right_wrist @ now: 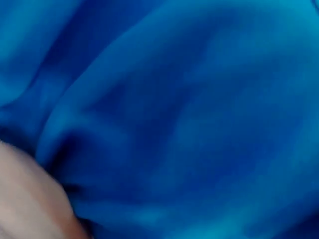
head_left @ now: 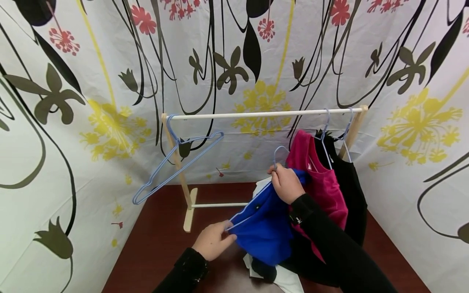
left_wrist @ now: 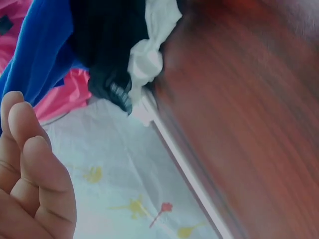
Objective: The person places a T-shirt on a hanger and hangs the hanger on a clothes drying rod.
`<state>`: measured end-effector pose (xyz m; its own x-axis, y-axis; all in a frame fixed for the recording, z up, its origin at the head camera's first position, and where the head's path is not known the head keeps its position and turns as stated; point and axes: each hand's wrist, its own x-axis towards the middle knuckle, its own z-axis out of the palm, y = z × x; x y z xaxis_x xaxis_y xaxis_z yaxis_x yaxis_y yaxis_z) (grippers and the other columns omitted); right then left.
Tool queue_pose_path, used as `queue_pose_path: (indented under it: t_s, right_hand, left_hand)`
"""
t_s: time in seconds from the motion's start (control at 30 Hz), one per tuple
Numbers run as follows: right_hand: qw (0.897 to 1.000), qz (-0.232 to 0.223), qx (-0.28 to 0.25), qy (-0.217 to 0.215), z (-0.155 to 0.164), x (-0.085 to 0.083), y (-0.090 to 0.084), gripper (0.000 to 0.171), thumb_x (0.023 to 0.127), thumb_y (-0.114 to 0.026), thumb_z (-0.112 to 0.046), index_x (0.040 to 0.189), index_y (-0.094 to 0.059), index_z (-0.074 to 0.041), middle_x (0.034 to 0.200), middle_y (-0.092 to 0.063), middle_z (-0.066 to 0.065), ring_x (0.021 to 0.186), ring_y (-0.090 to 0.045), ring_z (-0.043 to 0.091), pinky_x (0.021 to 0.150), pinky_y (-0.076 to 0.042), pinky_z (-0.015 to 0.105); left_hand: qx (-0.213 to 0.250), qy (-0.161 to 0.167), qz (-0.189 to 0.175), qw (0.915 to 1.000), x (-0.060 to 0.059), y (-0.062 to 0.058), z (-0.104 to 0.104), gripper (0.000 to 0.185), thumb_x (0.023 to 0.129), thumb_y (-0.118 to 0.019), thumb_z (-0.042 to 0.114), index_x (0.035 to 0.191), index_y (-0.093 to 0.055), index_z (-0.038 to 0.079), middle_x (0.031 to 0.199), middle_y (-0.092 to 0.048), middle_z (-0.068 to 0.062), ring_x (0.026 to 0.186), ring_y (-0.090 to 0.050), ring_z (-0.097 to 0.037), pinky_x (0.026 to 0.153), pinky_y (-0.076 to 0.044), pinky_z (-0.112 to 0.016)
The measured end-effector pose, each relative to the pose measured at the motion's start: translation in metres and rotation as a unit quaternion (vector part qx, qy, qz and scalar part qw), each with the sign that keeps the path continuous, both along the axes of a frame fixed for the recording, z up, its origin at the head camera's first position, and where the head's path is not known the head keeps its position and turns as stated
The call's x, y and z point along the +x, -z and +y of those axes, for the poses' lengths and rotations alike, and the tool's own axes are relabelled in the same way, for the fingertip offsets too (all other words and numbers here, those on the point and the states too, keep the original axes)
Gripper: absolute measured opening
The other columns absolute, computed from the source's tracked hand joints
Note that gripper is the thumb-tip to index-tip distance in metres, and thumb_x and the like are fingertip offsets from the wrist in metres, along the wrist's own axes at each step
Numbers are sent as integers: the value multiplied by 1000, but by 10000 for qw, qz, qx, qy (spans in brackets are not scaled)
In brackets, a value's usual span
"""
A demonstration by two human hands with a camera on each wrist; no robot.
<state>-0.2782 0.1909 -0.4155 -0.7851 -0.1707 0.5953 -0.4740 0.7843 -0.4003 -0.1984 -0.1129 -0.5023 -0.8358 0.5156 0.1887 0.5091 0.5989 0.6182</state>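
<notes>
While both hands (head_left: 253,211) grip blue garment (head_left: 264,228), rail (head_left: 256,114) stands just above.

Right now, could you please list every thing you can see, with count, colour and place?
blue garment: 1, blue, held up between both hands above the table
held hanger: 1, light blue, inside the blue garment, hook by the right hand
empty hanger: 1, light blue, left end of the rail, tilted
pink garment: 1, magenta, hanging right on the rail
black garment: 1, black, hanging at the far right
rack: 1, pale wood with white rail, on the table
white cloth: 1, white, on the table under the garments
table: 1, dark red-brown
curtain: floral, around the table
left hand: pinches the blue garment's edge
right hand: grips the held hanger's neck and the collar
</notes>
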Motion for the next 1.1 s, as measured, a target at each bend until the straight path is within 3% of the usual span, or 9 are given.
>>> queue_pose_path:
  t_s: [0.13, 0.37, 0.63, 0.83, 1.1]
  right_hand:
    - [10000, 34, -24, 70, 7, -2, 1, 19, 103, -47, -12, 105, -66, -10, 94, -71, 9, 81, -64, 32, 75, -48, 46]
    - [9999, -23, 100, 49, 17, -2, 1, 21, 104, -46, -12, 108, -66, -8, 94, -70, 10, 82, -64, 31, 75, -48, 46]
    - [9999, -99, 122, -3, 23, 1, 0, 18, 104, -47, -10, 105, -65, -8, 95, -71, 10, 85, -66, 32, 78, -50, 47]
    - [9994, -146, 127, -294, 20, 3, 2, 17, 102, -47, -8, 103, -64, -7, 94, -70, 10, 82, -66, 28, 76, -51, 45]
    - [9980, -239, 21, -580, 15, 6, 2, 16, 102, -47, -5, 102, -62, -10, 86, -67, 7, 73, -59, 21, 72, -48, 41]
  left_hand:
    - [45, 84, 53, 9999, -1, -6, -7, 11, 99, -64, 37, 95, -58, 29, 83, -60, 15, 72, -56, -6, 62, -44, -27]
    - [-158, 337, 167, 9992, 0, -14, -16, 9, 99, -66, 36, 97, -59, 31, 81, -58, 16, 69, -55, -4, 59, -45, -25]
    - [144, 677, 40, 9976, -3, -31, -22, 7, 98, -67, 33, 97, -60, 31, 84, -61, 14, 75, -58, -5, 63, -48, -26]
    - [124, 340, 390, 9986, -5, -42, -14, 7, 101, -64, 31, 97, -58, 31, 83, -57, 14, 74, -55, -6, 65, -46, -27]
    - [147, -194, 795, 9965, -10, -61, 10, 9, 105, -57, 33, 104, -58, 24, 85, -56, 12, 69, -52, -9, 66, -45, -29]
